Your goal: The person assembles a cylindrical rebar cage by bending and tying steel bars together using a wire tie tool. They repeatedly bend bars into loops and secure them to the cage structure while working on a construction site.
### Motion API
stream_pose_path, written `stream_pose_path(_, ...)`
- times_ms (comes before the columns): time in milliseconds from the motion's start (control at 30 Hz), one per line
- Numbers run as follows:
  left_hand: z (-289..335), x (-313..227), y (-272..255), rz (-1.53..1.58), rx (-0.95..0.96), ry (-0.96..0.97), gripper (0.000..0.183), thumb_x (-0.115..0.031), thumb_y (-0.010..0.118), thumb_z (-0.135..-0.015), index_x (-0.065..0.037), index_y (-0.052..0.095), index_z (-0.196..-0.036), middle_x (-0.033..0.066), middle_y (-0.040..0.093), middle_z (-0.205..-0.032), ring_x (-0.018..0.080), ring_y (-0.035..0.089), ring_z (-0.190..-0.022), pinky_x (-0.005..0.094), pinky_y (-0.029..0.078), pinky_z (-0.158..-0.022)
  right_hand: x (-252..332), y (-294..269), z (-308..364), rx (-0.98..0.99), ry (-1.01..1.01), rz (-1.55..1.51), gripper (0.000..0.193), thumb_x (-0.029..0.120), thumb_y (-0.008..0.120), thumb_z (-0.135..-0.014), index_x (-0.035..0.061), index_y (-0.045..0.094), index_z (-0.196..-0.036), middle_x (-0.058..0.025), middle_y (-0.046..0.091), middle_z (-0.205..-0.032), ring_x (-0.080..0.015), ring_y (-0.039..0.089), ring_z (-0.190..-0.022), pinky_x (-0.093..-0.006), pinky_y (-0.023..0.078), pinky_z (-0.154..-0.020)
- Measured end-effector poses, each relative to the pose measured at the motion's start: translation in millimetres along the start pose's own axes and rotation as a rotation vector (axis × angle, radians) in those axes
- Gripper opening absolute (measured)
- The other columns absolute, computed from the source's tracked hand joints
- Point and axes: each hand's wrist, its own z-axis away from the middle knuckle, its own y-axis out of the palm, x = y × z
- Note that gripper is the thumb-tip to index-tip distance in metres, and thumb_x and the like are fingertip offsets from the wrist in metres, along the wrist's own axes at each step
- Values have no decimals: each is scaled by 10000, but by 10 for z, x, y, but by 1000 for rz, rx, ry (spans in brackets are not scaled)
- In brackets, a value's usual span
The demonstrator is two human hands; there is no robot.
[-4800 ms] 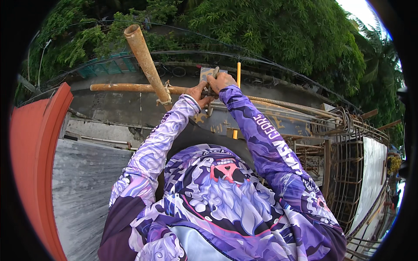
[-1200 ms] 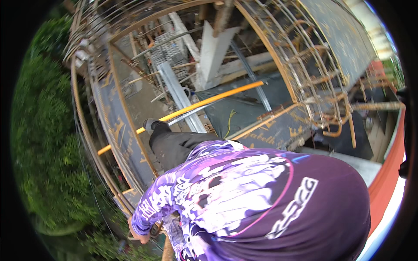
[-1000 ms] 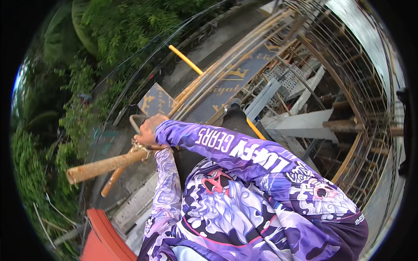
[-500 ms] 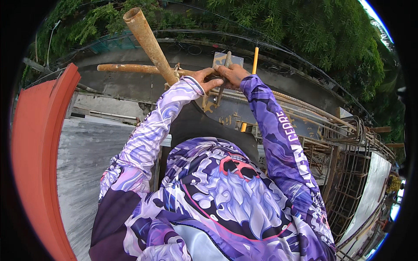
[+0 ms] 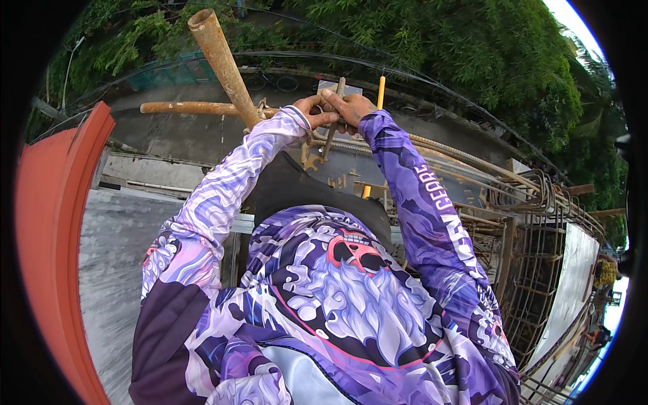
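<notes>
Both of my hands meet at the top middle, over a short rusty rod that stands at a slight tilt. My right hand is closed around the rod, its thumb lying across the upper part. Against its fingers sits my left hand, thumb and fingers drawn together in a pinch; anything between them is hidden. Just left of my left hand, a thick rusty pipe slants upward. It crosses a thinner rusty pipe, with a tie or clamp near the crossing.
A red metal edge and grey sheet roofing lie at left. Long rebars run right to a rebar cage. A yellow upright rod stands beyond my right hand. Far below is a road, with overhead wires and trees.
My left fingers have closed in toward my right hand at the rod. The whole view has shifted slightly, so everything sits a little further left.
</notes>
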Motion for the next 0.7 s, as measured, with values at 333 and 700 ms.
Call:
stream_pose_path(333, -89, -116, -180, 80, 207, -79, 414, -361, 731, -756, -28, 569, -941, 23, 548, -570, 107, 509, -511, 262, 366, -444, -310, -122, 137, -5, -430, 328, 647, 542, 671, -733, -22, 620, -1045, -121, 660, -843, -219, 630, -763, -334, 495, -681)
stream_pose_path(700, -266, -168, -98, 119, 204, -291, 474, -426, 600, -858, 13, 570, -1035, 54, 594, -809, 115, 570, -696, 231, 466, -573, -331, 11, 176, -189, -326, 345, 593, 542, 665, -725, 39, 644, -1036, -170, 664, -915, -304, 640, -869, -374, 500, -782)
